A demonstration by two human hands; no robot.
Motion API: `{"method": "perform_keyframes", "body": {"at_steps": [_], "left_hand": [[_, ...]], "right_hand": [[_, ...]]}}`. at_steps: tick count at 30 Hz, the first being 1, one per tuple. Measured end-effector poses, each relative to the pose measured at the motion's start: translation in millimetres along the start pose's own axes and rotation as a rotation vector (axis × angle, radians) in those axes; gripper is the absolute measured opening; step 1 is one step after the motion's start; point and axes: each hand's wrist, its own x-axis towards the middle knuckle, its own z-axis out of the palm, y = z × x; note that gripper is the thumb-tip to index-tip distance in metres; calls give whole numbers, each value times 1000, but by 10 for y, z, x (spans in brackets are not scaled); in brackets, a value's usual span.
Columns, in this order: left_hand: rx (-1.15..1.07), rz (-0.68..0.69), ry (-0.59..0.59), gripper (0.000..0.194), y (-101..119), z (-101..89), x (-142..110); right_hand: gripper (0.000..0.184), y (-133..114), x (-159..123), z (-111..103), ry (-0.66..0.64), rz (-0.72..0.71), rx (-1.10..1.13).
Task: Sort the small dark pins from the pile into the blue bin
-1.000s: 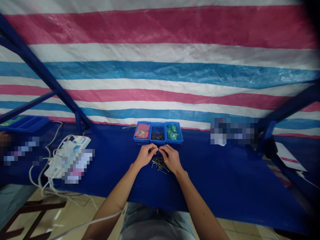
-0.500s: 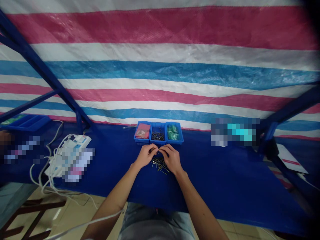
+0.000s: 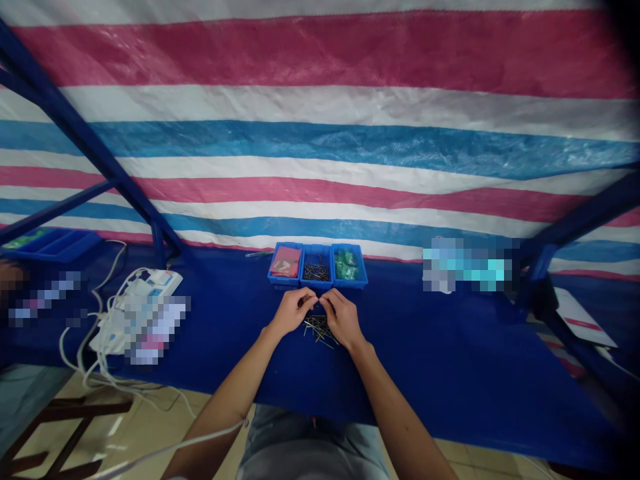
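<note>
My left hand [image 3: 291, 311] and my right hand [image 3: 343, 313] meet fingertip to fingertip over the blue table, just in front of the bins. Both are closed in a pinch; whatever sits between the fingers is too small to make out. Below them lies a loose pile of thin metal pins, like nails or screws [image 3: 320, 328], partly covered by my right hand. Behind the hands stand three joined blue bins: one with pink packets [image 3: 285, 261], a middle one with dark metal pieces [image 3: 316, 271], and one with green plastic bags [image 3: 347, 265].
White power strips [image 3: 150, 293] with tangled cables lie at the left, beside a blurred item. A blue divided tray [image 3: 60, 245] and another person's hand [image 3: 10, 273] are at the far left. A white box [image 3: 583, 317] is at the right. A striped sheet [image 3: 320, 147] hangs behind the table [image 3: 440, 360].
My right hand's fingers have shifted very slightly at the pinch. My left hand, the pile and the bins look the same.
</note>
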Motion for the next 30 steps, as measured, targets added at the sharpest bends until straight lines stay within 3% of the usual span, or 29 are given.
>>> {"method": "perform_keyframes", "body": {"at_steps": [7, 30], "left_hand": [[10, 14, -9, 35, -4, -5, 5], [17, 28, 0, 32, -11, 12, 6]], "right_hand": [[22, 19, -4, 13, -25, -60, -16], [41, 43, 5, 31, -38, -12, -110]]}}
